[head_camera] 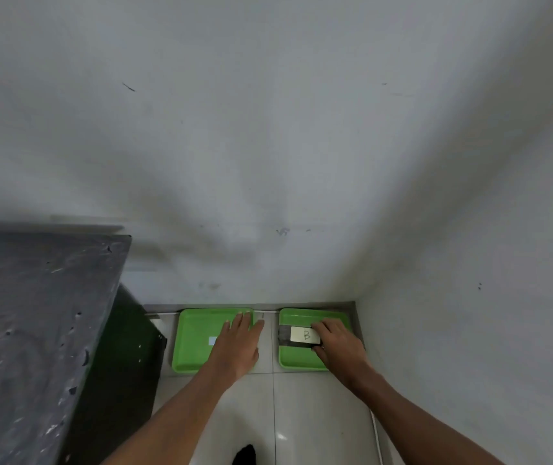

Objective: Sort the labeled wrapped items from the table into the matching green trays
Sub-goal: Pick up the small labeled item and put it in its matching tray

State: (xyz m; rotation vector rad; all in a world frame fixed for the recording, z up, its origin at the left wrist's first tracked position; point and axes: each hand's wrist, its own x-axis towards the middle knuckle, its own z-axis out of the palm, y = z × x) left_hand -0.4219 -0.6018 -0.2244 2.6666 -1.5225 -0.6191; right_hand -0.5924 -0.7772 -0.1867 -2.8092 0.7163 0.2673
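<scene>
Two green trays stand side by side on the white tiled floor against the wall. Over the left tray [190,344] my left hand [238,347] lies flat with fingers spread, holding nothing; a small pale blue label [212,340] shows on the tray floor beside it. In the right tray [297,359] rests a dark wrapped item [285,337] with a white label marked "B" [304,335]. My right hand [337,342] grips its right end, fingers curled over it.
A dark grey table [33,323] fills the left side, its edge close to the left tray. Grey walls [469,263] close in behind and on the right of the trays. A dark shape [245,455] sits at the bottom edge on the floor tiles.
</scene>
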